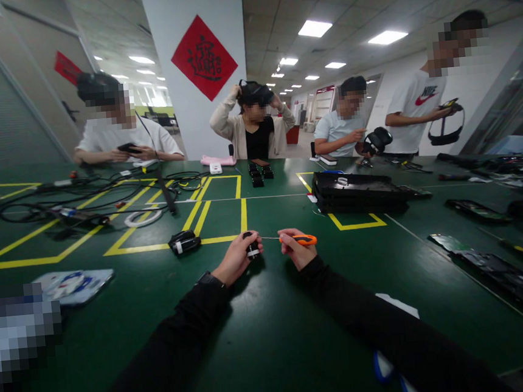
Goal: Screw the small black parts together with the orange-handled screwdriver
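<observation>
My left hand is closed around a small black device with a white label, holding it just above the green table. In my right hand is a screwdriver with an orange and black handle. Its thin shaft points left, and the tip meets or nearly meets the device; contact is too small to make out. Left of my left hand, a similar black device with a white label lies on the table.
Stacked black panels lie ahead to the right. Cables and a white cable coil spread over the left side. Opened electronic boards lie at right. Black blocks stand at the far edge, where several people sit or stand.
</observation>
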`<state>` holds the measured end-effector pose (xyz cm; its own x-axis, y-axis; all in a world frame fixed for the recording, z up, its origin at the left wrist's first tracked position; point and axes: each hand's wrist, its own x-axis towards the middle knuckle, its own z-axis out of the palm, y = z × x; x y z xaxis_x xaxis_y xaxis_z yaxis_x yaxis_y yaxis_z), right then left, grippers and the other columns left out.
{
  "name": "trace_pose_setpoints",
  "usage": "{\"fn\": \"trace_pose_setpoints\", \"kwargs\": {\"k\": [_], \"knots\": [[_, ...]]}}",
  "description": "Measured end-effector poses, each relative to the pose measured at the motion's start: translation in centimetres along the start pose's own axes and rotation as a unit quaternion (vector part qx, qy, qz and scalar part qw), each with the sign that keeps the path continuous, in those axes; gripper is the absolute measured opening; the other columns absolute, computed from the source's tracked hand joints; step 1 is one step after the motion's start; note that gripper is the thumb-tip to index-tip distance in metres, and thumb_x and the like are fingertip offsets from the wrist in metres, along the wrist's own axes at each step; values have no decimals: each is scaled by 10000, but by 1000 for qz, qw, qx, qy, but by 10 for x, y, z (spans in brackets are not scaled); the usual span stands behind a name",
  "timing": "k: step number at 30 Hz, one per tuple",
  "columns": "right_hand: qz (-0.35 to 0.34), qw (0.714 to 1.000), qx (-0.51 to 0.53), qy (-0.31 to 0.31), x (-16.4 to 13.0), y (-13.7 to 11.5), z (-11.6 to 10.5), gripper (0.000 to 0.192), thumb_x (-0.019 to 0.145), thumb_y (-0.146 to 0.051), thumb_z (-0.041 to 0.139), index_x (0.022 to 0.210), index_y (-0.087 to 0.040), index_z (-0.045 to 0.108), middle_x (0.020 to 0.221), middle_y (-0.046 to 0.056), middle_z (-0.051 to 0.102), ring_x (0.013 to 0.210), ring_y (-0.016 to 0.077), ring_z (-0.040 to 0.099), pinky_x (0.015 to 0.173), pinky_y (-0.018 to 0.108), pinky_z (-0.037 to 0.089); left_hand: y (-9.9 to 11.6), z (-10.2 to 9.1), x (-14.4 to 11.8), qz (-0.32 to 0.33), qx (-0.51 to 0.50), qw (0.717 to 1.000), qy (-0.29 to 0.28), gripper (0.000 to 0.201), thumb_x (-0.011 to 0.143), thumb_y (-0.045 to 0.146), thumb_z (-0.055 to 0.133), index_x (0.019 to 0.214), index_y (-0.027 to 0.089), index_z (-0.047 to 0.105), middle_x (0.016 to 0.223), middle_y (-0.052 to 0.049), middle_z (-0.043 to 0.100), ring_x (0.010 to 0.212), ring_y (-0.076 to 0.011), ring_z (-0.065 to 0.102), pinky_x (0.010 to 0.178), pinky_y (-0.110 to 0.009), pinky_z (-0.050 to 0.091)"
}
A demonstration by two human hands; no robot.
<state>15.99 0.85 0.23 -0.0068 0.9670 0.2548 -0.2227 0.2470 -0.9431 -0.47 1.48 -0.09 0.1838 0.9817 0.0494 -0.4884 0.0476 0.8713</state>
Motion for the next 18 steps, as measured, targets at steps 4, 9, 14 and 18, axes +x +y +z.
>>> {"fn": "trace_pose_setpoints", "kwargs": {"k": [4, 9, 14, 18], "knots": [[-16, 999, -37, -28, -10, -10, 4, 236, 699, -366, 571, 795, -151, 589, 577, 0, 581, 450, 85, 500, 451, 218, 418, 0, 5, -3, -12, 11, 1000, -24, 255, 781, 389, 499, 852, 145, 523, 741, -31, 564, 603, -97, 553, 588, -241, 470], [-46, 996, -63, -42, -15, -19, 4, 202, 711, -348, 556, 756, -154, 584, 575, 5, 590, 451, 89, 505, 457, 223, 419, 1, 6, -3, -22, 15, 1000, -14, 333, 795, 456, 440, 849, 140, 530, 748, -47, 575, 617, -113, 568, 618, -266, 478], [-55, 992, -103, -47, -18, -22, 5, 217, 718, -364, 546, 748, -151, 578, 528, -12, 552, 410, 74, 465, 406, 198, 375, -2, 4, -1, -2, 17, 1000, -11, 299, 799, 430, 446, 835, 146, 531, 758, -35, 574, 622, -108, 572, 604, -240, 470], [-62, 990, -122, -30, -17, -22, 3, 211, 690, -363, 582, 767, -167, 564, 416, -71, 436, 333, 55, 363, 343, 182, 281, -4, 3, 0, 11, 22, 1000, -18, 288, 798, 417, 454, 840, 143, 532, 754, -34, 573, 623, -112, 573, 592, -236, 469]]}}
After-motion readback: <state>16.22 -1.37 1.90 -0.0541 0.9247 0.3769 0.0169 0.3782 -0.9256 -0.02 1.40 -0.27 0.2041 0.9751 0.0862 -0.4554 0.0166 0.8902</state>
